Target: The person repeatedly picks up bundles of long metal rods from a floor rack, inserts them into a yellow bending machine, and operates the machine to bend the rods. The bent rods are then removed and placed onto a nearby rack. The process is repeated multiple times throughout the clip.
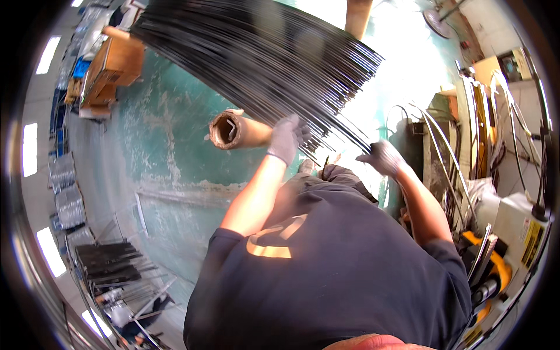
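A wide layer of long thin black rods [251,52] stretches from the upper left toward me, with its ends uneven on the right. My left hand [289,140], in a grey glove, is at the near edge of the layer, its fingers curled over some rods; motion blurs them. My right hand [385,158], also gloved, closes around the ends of a few rods that stick out past the others, thumb pointing left. Beside my left hand, a thick brown cardboard tube [252,134] lies partly under the rods, its hollow end facing left.
Another brown tube [358,17] shows beyond the rods. A brown box [119,61] is at the far left. On the right stand a machine [507,224] and loose cables [446,146]. A rack with black material [111,262] is at lower left, above the green floor [169,140].
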A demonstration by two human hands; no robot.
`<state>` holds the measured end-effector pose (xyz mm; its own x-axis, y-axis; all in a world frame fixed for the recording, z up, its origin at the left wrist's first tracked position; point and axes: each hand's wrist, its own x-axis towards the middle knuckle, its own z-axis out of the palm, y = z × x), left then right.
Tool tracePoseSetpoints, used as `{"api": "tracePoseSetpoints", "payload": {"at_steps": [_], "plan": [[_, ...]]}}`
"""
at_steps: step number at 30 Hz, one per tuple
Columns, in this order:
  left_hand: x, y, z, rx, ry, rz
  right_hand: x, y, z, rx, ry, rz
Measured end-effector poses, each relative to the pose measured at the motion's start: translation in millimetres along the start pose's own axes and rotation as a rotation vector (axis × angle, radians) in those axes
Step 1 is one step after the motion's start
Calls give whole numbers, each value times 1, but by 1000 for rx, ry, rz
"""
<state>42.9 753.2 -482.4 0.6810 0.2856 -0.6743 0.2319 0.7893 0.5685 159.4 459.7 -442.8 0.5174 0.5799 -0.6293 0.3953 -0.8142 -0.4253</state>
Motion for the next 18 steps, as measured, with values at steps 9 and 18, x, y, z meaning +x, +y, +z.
{"api": "tracePoseSetpoints", "payload": {"at_steps": [9,18], "plan": [[27,-5,-8,-206,-120,-154,-291,35,146,-124,664,580],[-72,-1,44,-22,-438,-188,-403,48,281,-219,991,931]]}}
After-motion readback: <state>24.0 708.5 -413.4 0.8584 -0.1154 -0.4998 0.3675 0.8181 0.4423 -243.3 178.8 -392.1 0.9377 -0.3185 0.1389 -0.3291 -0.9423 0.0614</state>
